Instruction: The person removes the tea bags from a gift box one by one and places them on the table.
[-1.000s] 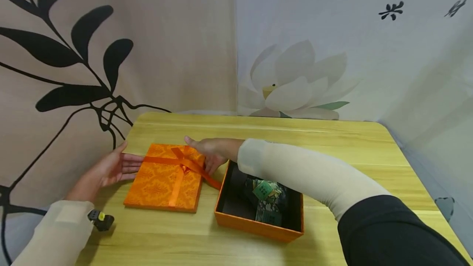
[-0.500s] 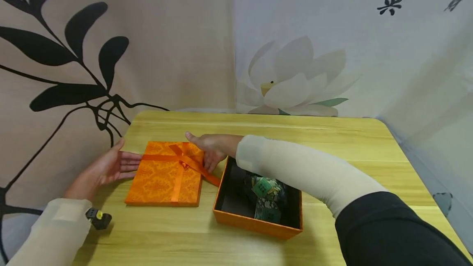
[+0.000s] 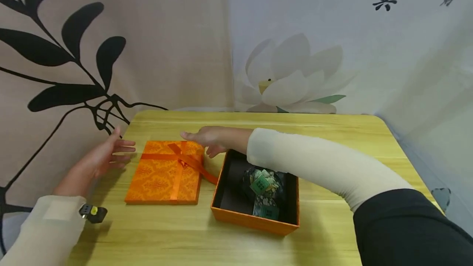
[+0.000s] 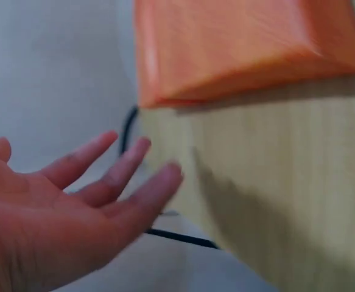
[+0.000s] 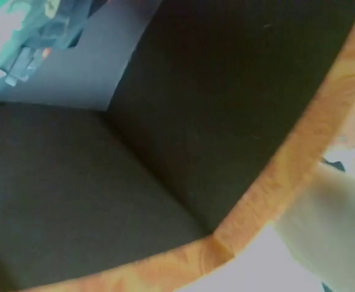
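Observation:
An orange patterned box lid (image 3: pixel 159 182) with a ribbon bow (image 3: pixel 183 160) lies flat on the left part of the table. My left hand (image 3: pixel 105 155) is just off the lid's left side, fingers spread and relaxed, holding nothing; the left wrist view shows the same hand (image 4: pixel 73 210) apart from the lid (image 4: pixel 244 42). My right hand (image 3: pixel 207 139) hovers by the lid's far right corner with straight fingers and thumb out, also holding nothing. Right of the lid stands the open orange box (image 3: pixel 255 224), dark inside, with the right forearm passing over its far side.
Inside the box are clear-wrapped packets (image 3: pixel 260 184) with green labels. A ribbon tail (image 3: pixel 210 177) reaches from the lid to the box. The wooden table (image 3: pixel 332 233) has its far edge against a printed curtain (image 3: pixel 184 44). A small black device (image 3: pixel 93 213) is strapped to the left wrist.
My left hand has drawn away leftward from the lid's side. My right hand has risen off the lid's right edge. The lid stays where it was.

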`<state>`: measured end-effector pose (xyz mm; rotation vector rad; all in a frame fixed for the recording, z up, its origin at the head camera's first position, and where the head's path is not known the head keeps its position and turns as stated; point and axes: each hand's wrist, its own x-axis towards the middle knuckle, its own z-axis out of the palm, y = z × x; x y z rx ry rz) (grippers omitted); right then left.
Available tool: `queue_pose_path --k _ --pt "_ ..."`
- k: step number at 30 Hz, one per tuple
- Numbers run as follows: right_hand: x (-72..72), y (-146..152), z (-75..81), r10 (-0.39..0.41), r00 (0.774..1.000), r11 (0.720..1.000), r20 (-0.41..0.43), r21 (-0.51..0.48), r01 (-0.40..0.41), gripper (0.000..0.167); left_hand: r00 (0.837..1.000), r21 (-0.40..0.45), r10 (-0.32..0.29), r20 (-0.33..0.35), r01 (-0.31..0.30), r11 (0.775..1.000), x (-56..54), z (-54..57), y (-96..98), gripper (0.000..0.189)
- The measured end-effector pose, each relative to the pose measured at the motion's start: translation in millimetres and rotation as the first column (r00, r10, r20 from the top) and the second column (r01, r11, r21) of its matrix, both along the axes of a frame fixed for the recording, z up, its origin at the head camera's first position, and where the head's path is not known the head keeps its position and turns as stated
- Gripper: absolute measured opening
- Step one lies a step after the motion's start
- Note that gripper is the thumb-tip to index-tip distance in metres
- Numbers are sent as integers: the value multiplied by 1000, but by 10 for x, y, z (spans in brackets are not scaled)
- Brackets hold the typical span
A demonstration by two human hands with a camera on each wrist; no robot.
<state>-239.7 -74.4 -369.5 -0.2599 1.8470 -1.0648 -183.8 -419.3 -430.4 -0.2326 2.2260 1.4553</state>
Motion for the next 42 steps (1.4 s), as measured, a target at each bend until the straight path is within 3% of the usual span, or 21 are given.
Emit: queue_pose_path --k 4,6,8,11,14,17,21,27,29,32,39,42 --pt "91 257 119 55 981 991 -187 -110 -76 65 990 -178 -75 -120 53 983 -10 264 344 94" --pt "148 413 153 73 939 984 -336 -131 -123 57 978 -227 -104 -181 62 972 -13 347 548 88" --pt "210 576 169 58 882 979 -468 -144 -141 51 965 -239 -118 -234 61 969 -13 387 741 83" --pt "314 814 184 6 819 978 -574 -169 -125 46 952 -207 -132 -277 75 975 -15 408 1028 81" --pt "418 1030 207 -37 801 974 -598 -202 -106 43 941 -172 -159 -298 111 979 -17 389 1305 79" --pt "497 1226 231 -59 801 970 -595 -225 -95 41 935 -103 -195 -295 172 980 -22 342 1589 75" --pt "555 1456 226 -42 810 969 -585 -220 -109 42 921 1 -251 -298 263 965 -65 282 1976 65" --pt "566 1721 179 45 801 989 -597 -89 -122 45 871 56 -320 -374 365 929 -187 272 2441 55" --pt "544 1764 128 93 790 990 -606 -26 -136 43 855 54 -337 -395 388 920 -218 257 2514 52" --pt "503 1794 52 178 768 983 -615 70 -171 41 848 45 -346 -401 395 918 -241 238 2563 47" --pt "409 1796 -77 353 687 936 -635 246 -254 38 858 38 -319 -403 364 931 -256 162 2561 37" --pt "366 1794 -123 388 679 921 -623 283 -266 38 859 34 -311 -407 354 935 -260 133 2552 35"
